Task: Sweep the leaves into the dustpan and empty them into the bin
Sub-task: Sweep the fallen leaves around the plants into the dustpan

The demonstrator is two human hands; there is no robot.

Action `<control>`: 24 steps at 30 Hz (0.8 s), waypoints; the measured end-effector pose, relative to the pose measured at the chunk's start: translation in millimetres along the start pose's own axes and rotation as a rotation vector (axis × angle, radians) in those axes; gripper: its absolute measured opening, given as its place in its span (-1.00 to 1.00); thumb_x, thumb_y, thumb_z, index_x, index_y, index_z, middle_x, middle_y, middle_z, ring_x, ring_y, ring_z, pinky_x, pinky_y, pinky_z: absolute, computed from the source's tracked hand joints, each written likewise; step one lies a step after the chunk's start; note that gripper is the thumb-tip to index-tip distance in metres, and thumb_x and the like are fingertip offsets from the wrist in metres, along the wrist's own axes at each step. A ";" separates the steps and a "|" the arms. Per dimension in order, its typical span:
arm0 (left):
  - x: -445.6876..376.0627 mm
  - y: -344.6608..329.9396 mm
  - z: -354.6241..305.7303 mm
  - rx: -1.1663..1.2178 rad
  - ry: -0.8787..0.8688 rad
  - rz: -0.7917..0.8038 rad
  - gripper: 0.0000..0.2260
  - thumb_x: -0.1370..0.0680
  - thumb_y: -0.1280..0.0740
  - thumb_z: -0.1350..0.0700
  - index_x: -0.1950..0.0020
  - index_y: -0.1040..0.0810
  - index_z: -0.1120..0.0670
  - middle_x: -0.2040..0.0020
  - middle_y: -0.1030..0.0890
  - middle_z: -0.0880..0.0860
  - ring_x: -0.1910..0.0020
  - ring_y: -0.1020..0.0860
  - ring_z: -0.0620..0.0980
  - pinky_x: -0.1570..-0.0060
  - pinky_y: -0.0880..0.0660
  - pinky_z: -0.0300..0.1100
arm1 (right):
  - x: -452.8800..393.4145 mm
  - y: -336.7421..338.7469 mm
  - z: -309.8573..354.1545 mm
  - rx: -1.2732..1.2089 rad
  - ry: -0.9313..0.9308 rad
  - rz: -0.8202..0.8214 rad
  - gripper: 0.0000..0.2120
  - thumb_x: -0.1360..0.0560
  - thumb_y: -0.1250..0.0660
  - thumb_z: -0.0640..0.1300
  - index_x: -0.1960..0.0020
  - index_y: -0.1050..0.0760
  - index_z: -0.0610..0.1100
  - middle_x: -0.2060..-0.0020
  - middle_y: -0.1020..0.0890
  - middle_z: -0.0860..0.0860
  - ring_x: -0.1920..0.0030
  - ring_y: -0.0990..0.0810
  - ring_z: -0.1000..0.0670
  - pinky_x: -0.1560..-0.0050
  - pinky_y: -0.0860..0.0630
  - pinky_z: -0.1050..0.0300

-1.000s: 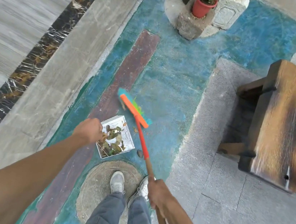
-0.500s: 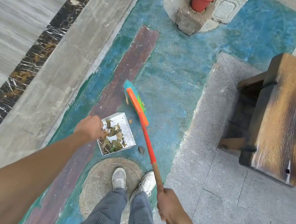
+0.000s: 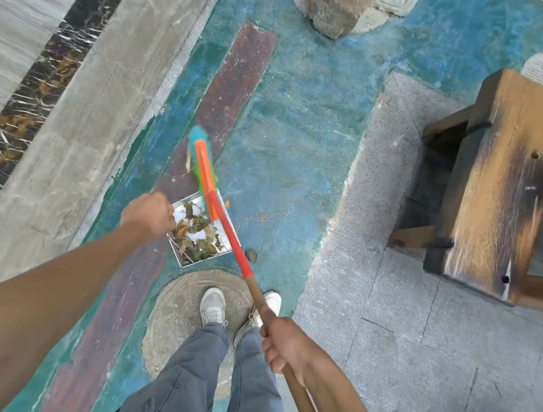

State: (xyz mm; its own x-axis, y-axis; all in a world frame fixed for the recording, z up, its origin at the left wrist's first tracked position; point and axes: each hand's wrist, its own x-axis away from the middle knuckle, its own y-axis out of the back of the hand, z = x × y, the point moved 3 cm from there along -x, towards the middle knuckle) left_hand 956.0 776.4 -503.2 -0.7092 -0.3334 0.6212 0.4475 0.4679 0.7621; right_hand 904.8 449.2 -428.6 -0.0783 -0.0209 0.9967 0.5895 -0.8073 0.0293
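Painted floor (image 3: 309, 114), hands gripping broom (image 3: 223, 220), seemingly dustpan (image 3: 191, 226)

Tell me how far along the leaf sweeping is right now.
Mostly swept: a pile of dry leaves already sits in the metal dustpan, which the left hand holds. In hand: the right hand grips the broom, its head beside a stray leaf just beyond the pan. A few orange bits and a small stone remain. No bin is in view, so emptying is left.
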 end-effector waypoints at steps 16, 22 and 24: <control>-2.4 0.3 -8.0 -0.046 0.044 -0.043 -0.79 -0.29 -0.29 0.24 0.50 -0.31 0.11 0.51 -0.35 0.05 0.41 -0.38 0.12 0.26 -0.53 -0.06 | -29.4 -20.0 -8.2 0.295 0.008 -0.162 -0.56 -0.62 0.02 0.11 0.02 -0.45 -0.21 0.32 -0.57 -0.11 0.55 -0.44 0.00 0.50 -0.37 0.22; 10.4 -4.5 1.3 -0.020 -0.027 -0.005 -0.69 -0.30 -0.26 0.33 0.52 -0.21 0.06 0.53 -0.23 0.02 0.47 -0.27 0.04 0.37 -0.39 -0.15 | -1.7 -17.3 -28.3 -0.119 -0.044 0.044 -0.57 -0.59 -0.10 0.22 0.20 -0.37 -0.13 0.52 -0.37 0.02 0.63 -0.25 0.10 0.66 -0.13 0.32; 18.5 -6.3 9.4 0.004 -0.060 0.019 -0.67 -0.30 -0.22 0.37 0.51 -0.19 0.04 0.51 -0.20 0.03 0.48 -0.22 0.01 0.41 -0.32 -0.18 | 3.7 -9.0 -30.1 -0.053 0.005 -0.007 -0.54 -0.59 -0.07 0.24 0.17 -0.39 -0.15 0.48 -0.40 0.00 0.60 -0.28 0.07 0.65 -0.17 0.29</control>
State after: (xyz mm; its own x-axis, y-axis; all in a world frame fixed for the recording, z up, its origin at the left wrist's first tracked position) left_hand 934.9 774.9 -498.2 -0.7322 -0.2746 0.6233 0.4592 0.4767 0.7496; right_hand 875.0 438.7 -427.5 -0.0867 -0.0183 0.9961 0.5459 -0.8373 0.0321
